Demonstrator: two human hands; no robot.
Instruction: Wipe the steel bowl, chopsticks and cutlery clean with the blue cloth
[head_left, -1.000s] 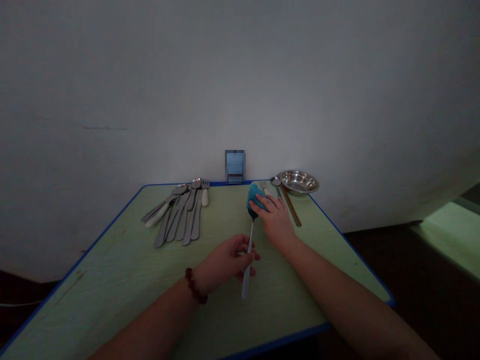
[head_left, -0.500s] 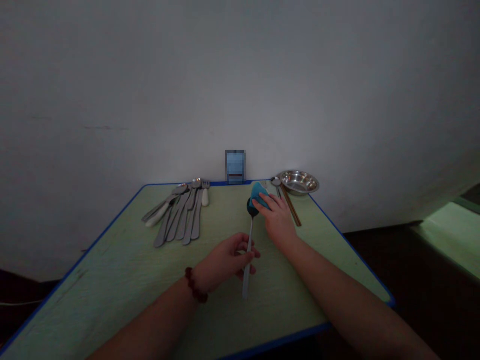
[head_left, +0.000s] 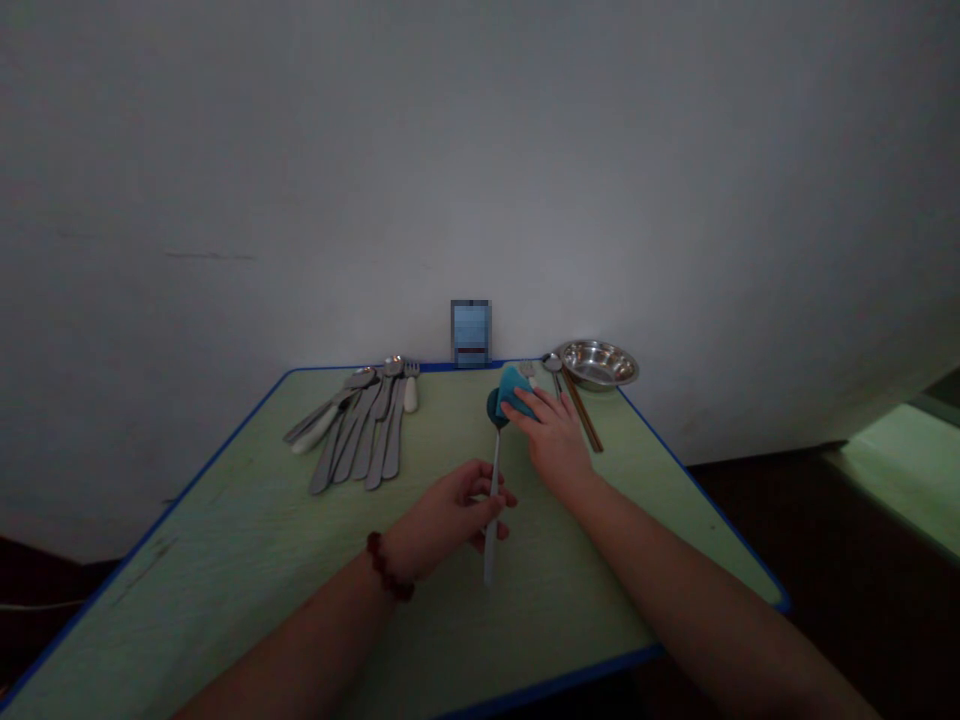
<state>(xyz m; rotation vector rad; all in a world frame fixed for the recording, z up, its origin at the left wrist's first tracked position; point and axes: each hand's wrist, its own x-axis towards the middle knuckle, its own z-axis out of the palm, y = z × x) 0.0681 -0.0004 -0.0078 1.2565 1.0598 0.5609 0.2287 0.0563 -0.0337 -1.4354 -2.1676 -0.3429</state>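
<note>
My left hand (head_left: 466,510), with a dark red bead bracelet at the wrist, grips a long-handled metal spoon (head_left: 493,545) by its handle. The spoon's bowl points away from me, over the middle of the table. In my right hand (head_left: 553,432) is a blue cloth (head_left: 514,388), pressed against the right side of the bowl. The fingers lie over the cloth and hide part of it. Just beyond the right hand lie a fork (head_left: 528,369), a smaller spoon (head_left: 553,362) and a pair of brown chopsticks (head_left: 581,410).
A pile of metal cutlery (head_left: 367,430), some with white handles, lies on the left of the pale green table (head_left: 247,560). A shallow steel bowl (head_left: 598,365) stands at the back right corner. A blurred screen device (head_left: 471,335) leans on the wall behind.
The spoon has shifted slightly up and left with my left hand. The cloth in my right hand has moved a little left along with the bowl.
</note>
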